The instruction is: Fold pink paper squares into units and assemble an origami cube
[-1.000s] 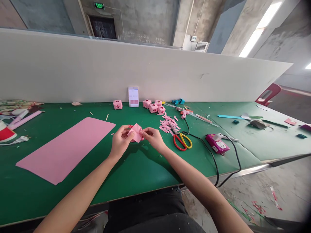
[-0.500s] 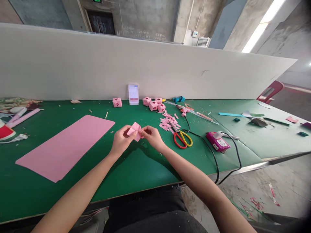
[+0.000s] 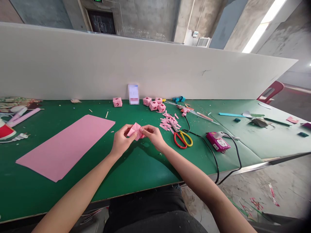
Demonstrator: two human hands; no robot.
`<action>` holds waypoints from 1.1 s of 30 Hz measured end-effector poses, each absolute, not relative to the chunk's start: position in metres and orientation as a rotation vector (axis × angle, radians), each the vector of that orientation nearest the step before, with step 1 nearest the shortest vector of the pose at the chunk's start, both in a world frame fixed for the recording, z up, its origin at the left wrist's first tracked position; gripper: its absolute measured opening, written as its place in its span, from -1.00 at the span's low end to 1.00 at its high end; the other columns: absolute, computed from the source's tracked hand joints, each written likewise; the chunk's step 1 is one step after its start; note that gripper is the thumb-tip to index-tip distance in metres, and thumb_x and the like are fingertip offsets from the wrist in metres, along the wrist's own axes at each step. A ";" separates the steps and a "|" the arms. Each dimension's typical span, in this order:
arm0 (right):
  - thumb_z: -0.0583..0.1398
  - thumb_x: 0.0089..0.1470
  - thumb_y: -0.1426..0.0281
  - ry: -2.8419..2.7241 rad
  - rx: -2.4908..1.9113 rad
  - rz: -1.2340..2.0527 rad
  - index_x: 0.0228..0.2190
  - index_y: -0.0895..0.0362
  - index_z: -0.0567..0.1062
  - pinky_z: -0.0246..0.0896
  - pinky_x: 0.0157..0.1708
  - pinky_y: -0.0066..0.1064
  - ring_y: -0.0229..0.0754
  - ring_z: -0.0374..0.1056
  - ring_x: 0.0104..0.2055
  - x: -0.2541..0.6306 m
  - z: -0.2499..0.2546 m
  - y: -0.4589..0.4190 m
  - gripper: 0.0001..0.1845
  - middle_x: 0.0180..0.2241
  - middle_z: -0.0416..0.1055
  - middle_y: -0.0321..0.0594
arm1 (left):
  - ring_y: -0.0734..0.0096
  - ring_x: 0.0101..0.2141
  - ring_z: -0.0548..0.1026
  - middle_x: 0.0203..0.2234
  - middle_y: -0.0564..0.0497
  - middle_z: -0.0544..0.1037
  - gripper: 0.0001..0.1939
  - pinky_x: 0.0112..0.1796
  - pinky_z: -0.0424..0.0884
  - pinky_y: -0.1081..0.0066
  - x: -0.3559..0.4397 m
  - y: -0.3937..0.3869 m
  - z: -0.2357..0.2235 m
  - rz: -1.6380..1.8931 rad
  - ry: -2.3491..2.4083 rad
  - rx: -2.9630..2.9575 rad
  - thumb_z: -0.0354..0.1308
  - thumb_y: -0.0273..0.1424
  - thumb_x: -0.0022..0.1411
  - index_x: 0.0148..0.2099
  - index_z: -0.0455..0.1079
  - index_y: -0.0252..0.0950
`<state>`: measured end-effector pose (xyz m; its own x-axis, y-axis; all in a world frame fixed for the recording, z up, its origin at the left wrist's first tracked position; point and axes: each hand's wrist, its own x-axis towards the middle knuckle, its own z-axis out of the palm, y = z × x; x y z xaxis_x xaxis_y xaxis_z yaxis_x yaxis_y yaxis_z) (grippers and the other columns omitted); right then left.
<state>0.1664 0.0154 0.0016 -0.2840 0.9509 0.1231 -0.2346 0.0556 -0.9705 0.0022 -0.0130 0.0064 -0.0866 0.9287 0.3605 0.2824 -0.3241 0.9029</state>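
Both my hands meet over the green table (image 3: 136, 168) and pinch a small folded pink paper piece (image 3: 135, 130) between them. My left hand (image 3: 121, 141) grips its left side with thumb and fingers closed. From the right, my right hand (image 3: 152, 136) pinches the upper right edge of the piece. A large pink paper sheet (image 3: 65, 145) lies flat to the left of my hands. Several finished pink paper cubes (image 3: 153, 105) sit at the back, by the white partition.
Red and yellow scissors (image 3: 181, 139) and pink paper scraps (image 3: 168, 123) lie right of my hands. A glue gun (image 3: 184, 111) with a black cord, a pink socket block (image 3: 217, 142) and paper strips are further right. Rolled paper and a plug sit far left. A red chair stands behind the table's right end.
My hands have folded the pink piece tighter, and it looks smaller now. My right fingers have shifted onto its top edge. The view has tilted slightly upward.
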 end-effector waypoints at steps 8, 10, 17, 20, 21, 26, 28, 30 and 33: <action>0.43 -0.19 0.06 -1.234 -0.813 1.498 -0.40 0.16 0.60 0.29 -0.31 -0.40 -0.28 0.37 -0.42 0.167 0.005 0.014 -0.56 -0.45 0.52 -0.28 | 0.27 -0.32 0.56 -0.33 0.02 0.60 -0.75 -0.30 0.44 0.40 0.002 -0.015 0.008 1.415 1.364 1.651 0.26 -0.26 0.11 -0.17 0.49 -0.24; 0.43 -0.18 0.08 -1.223 -0.801 1.508 -0.40 0.16 0.61 0.30 -0.31 -0.40 -0.28 0.37 -0.42 0.167 0.007 0.014 -0.58 -0.44 0.53 -0.27 | 0.28 -0.32 0.55 -0.32 0.03 0.60 -0.75 -0.30 0.44 0.40 0.002 -0.015 0.008 1.407 1.372 1.647 0.26 -0.26 0.11 -0.16 0.49 -0.24; 0.43 -0.19 0.11 -1.199 -0.825 1.502 -0.43 0.16 0.60 0.31 -0.31 -0.39 -0.27 0.37 -0.42 0.166 0.006 0.015 -0.62 -0.44 0.53 -0.27 | 0.30 -0.34 0.53 -0.35 0.05 0.60 -0.77 -0.32 0.41 0.42 0.004 -0.017 0.010 1.388 1.390 1.673 0.25 -0.28 0.12 -0.17 0.50 -0.24; 0.43 -0.19 0.12 -1.195 -0.823 1.507 -0.43 0.16 0.60 0.32 -0.31 -0.39 -0.27 0.37 -0.42 0.166 0.006 0.015 -0.62 -0.45 0.52 -0.27 | 0.31 -0.35 0.53 -0.37 0.05 0.59 -0.80 -0.32 0.41 0.42 0.004 -0.017 0.011 1.379 1.393 1.681 0.24 -0.31 0.10 -0.20 0.50 -0.24; 0.43 -0.18 0.12 -1.197 -0.825 1.503 -0.44 0.16 0.59 0.32 -0.31 -0.39 -0.27 0.37 -0.42 0.166 0.005 0.015 -0.62 -0.45 0.52 -0.27 | 0.31 -0.36 0.53 -0.38 0.06 0.59 -0.81 -0.32 0.41 0.42 0.004 -0.017 0.011 1.374 1.391 1.678 0.24 -0.31 0.10 -0.21 0.50 -0.24; 0.40 -0.13 0.10 -1.244 -0.861 1.417 -0.45 0.16 0.59 0.27 -0.35 -0.40 -0.29 0.32 -0.46 0.165 0.002 0.016 -0.63 -0.49 0.48 -0.29 | 0.30 -0.36 0.52 -0.37 0.04 0.59 -0.78 -0.35 0.40 0.42 0.003 -0.014 0.008 1.369 1.327 1.563 0.25 -0.31 0.07 -0.20 0.51 -0.25; 0.39 -0.11 0.06 -1.282 -0.878 1.403 -0.43 0.16 0.60 0.26 -0.36 -0.40 -0.28 0.34 -0.45 0.166 0.001 0.016 -0.59 -0.48 0.50 -0.27 | 0.29 -0.35 0.52 -0.37 0.03 0.59 -0.76 -0.35 0.39 0.42 0.002 -0.012 0.007 1.380 1.313 1.496 0.26 -0.31 0.05 -0.19 0.50 -0.26; 0.37 -0.10 0.00 -1.348 -0.924 1.400 -0.42 0.17 0.60 0.25 -0.38 -0.41 -0.24 0.39 -0.42 0.166 0.000 0.016 -0.54 -0.46 0.52 -0.23 | 0.30 -0.35 0.50 -0.37 0.03 0.58 -0.73 -0.36 0.38 0.43 0.001 -0.010 0.006 1.390 1.318 1.440 0.27 -0.31 0.03 -0.18 0.50 -0.27; 0.35 -0.09 -0.06 -1.472 -0.980 1.400 -0.44 0.17 0.59 0.23 -0.41 -0.42 -0.19 0.43 -0.39 0.168 -0.001 0.017 -0.50 -0.45 0.55 -0.19 | 0.32 -0.35 0.49 -0.35 0.03 0.57 -0.69 -0.37 0.36 0.44 0.000 -0.008 0.006 1.398 1.309 1.368 0.29 -0.30 -0.01 -0.17 0.50 -0.28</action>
